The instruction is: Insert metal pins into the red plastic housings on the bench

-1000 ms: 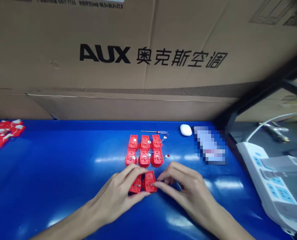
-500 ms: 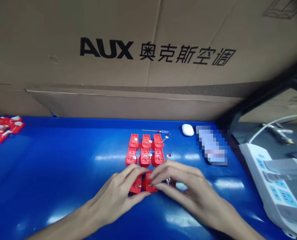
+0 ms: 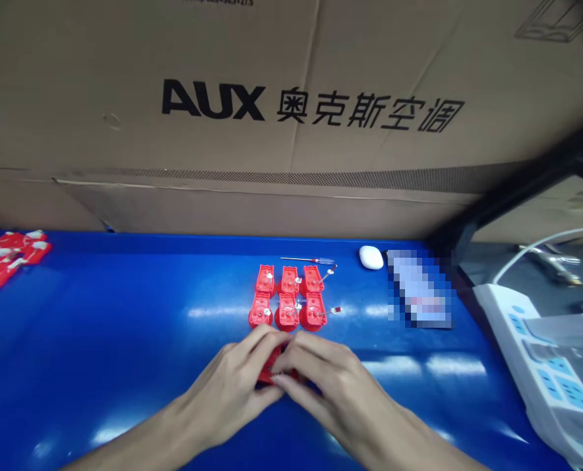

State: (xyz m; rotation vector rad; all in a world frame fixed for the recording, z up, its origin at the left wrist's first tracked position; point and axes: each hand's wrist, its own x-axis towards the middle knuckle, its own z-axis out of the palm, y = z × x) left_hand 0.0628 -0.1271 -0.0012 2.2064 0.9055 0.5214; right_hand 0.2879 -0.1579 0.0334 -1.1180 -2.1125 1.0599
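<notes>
Two rows of red plastic parts (image 3: 288, 309) stand on the blue table, several with small white pieces on them. Nearer to me, my left hand (image 3: 239, 373) is curled around the left side of another red part (image 3: 268, 367), gripping it between thumb and fingers. From the right, my right hand (image 3: 320, 374) reaches over the same part, its thumb and fingertips pinched together at its top. What sits between those fingertips is too small to make out. My hands mostly cover the red plastic beneath them.
Behind the rows lies a screwdriver (image 3: 308, 260), with a white rounded case (image 3: 371, 257) and a blurred-out phone (image 3: 421, 288) to its right. Red and white pieces (image 3: 11, 256) are at far left, a power strip (image 3: 541, 353) at right, and a cardboard box (image 3: 222, 150) behind.
My right hand has moved left, from the right-hand near red part to the left one beside my left hand. My left hand has barely moved. The view has shifted slightly.
</notes>
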